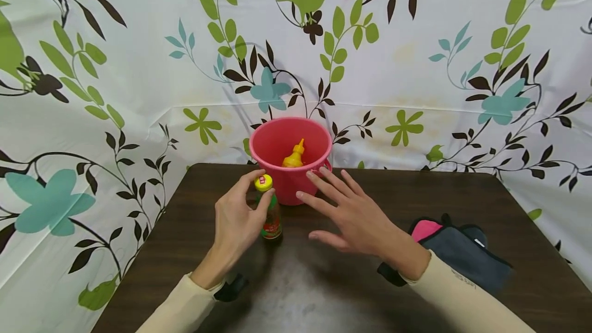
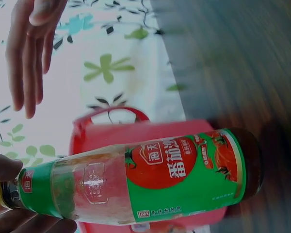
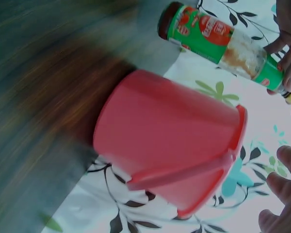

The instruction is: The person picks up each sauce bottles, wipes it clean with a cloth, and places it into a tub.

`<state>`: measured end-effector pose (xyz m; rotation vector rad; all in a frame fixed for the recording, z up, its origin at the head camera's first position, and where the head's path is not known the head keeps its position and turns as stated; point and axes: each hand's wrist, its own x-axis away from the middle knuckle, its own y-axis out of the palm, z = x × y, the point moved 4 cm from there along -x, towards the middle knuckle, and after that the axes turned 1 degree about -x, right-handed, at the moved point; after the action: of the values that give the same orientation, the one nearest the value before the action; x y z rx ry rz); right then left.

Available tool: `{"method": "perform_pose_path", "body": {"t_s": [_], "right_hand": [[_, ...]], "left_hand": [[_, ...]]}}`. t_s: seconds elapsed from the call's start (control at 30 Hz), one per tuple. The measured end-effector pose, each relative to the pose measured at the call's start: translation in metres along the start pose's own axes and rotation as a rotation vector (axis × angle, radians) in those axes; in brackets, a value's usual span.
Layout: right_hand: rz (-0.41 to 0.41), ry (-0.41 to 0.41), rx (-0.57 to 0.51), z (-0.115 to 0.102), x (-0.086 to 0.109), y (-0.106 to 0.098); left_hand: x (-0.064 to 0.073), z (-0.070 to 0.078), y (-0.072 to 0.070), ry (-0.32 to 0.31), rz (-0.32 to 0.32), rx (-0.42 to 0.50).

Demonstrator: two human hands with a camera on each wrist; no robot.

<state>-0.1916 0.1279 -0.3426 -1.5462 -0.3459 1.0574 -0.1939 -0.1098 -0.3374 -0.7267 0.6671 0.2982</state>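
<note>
My left hand [image 1: 238, 217] grips a glass ketchup bottle [image 2: 184, 174] by its neck, just below the yellow cap [image 1: 263, 182]. The bottle has a green label with red tomatoes and stands upright in front of a pink bucket [image 1: 289, 186]. Fingers spread, my right hand [image 1: 356, 215] hovers at the front right of the bucket and holds nothing. Inside the bucket is a yellow squeeze bottle [image 1: 294, 155], its nozzle pointing up; its lower part is hidden by the bucket's wall. The bucket's handle [image 3: 184, 172] hangs down along its side.
On the right of the dark wooden table [image 1: 194, 251] lies a dark grey and pink cloth item [image 1: 462, 251], partly behind my right forearm. A curtain [image 1: 388, 66] printed with leaves and birds hangs behind the table and on its left.
</note>
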Motion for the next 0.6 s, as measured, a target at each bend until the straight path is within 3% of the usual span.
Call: {"method": "perform_pose_path", "body": {"t_s": [0.27,0.43,0.6], "right_hand": [[-0.006,0.103,-0.005,0.014,0.031,-0.016],[0.009,0.165,-0.004,0.022,0.055,-0.024],[-0.001,0.236,-0.033,0.027,0.076,-0.026]], "left_hand": [[0.013,0.028,0.018,0.087,-0.074,0.078],[0.021,0.047,0.031,0.173,-0.113,0.127],[0.028,0.058,0.044,0.202,-0.173,0.188]]}}
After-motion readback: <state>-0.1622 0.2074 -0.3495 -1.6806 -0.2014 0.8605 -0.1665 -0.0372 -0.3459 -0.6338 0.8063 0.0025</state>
